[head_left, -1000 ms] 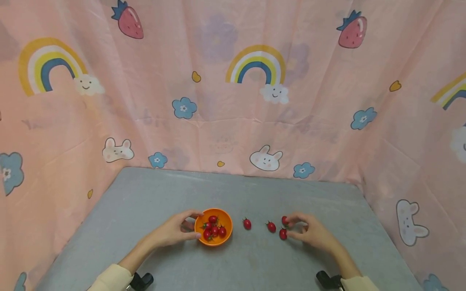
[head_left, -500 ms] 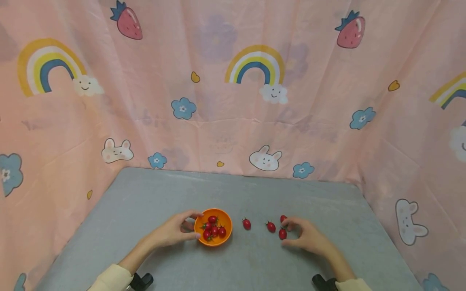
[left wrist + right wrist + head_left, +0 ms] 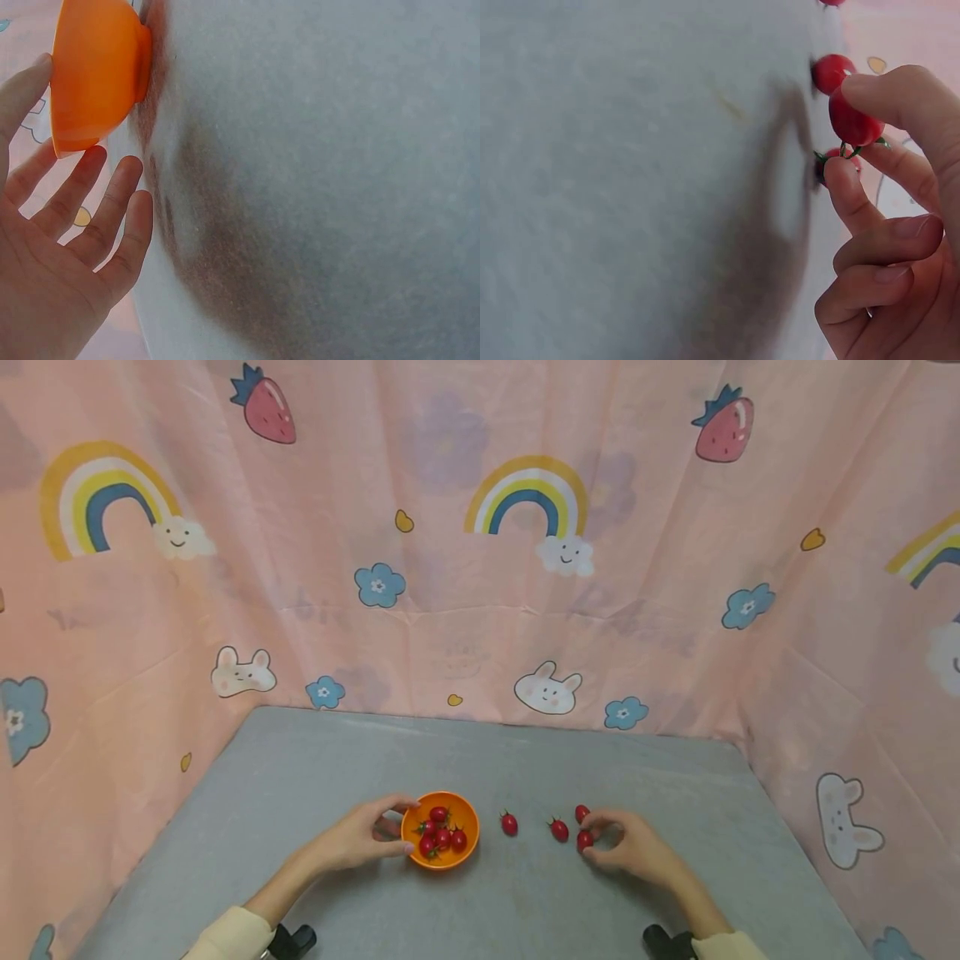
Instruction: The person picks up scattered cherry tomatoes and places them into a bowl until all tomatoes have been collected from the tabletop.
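My left hand (image 3: pixel 351 841) holds the rim of an orange bowl (image 3: pixel 467 817), thumb on the near side and index finger on the far side. Several red cherry tomatoes with green stems lie inside it. In the left wrist view the bowl (image 3: pixel 97 75) stands on its foot, and the other fingers spread below its edge. Over on the right, my right hand (image 3: pixel 639 853) pinches a cherry tomato (image 3: pixel 585 841) between thumb and fingers. The right wrist view shows this tomato (image 3: pixel 853 118) under the thumb, with its stem toward the fingers.
On the grey table (image 3: pixel 360 752), one loose tomato (image 3: pixel 509 824) lies right of the bowl. Another tomato (image 3: pixel 558 830) and a farther one (image 3: pixel 582 812) are close to my right hand. A pink printed curtain (image 3: pixel 450 635) surrounds the table's back and sides.
My right hand has shifted slightly left and its thumb and fingers have closed on the nearer cherry tomato. The left hand and bowl stay put.
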The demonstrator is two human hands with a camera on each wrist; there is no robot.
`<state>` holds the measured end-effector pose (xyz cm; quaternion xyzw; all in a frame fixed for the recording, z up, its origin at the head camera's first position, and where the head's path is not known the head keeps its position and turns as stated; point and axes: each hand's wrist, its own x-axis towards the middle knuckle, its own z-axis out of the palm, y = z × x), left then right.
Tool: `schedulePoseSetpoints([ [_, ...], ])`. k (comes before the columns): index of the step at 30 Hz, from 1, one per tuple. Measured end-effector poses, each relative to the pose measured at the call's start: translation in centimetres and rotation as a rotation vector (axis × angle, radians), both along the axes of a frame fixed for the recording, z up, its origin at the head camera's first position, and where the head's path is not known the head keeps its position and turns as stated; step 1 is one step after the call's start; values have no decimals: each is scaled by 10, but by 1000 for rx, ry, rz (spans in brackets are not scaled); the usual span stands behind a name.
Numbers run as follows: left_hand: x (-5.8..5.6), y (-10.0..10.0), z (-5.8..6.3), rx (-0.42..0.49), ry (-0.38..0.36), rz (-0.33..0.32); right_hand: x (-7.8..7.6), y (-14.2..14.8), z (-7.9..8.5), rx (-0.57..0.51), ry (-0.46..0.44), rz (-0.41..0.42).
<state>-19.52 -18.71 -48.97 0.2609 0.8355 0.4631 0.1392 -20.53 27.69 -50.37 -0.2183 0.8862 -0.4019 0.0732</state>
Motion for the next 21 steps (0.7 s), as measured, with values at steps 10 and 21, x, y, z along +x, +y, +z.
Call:
schedulePoseSetpoints([
  [10, -1, -1, -1, 9, -6, -1, -7, 14, 21, -60, 61, -56],
  [21, -2, -1, -3, 20, -16, -4, -8, -5, 25, -27, 97, -41],
])
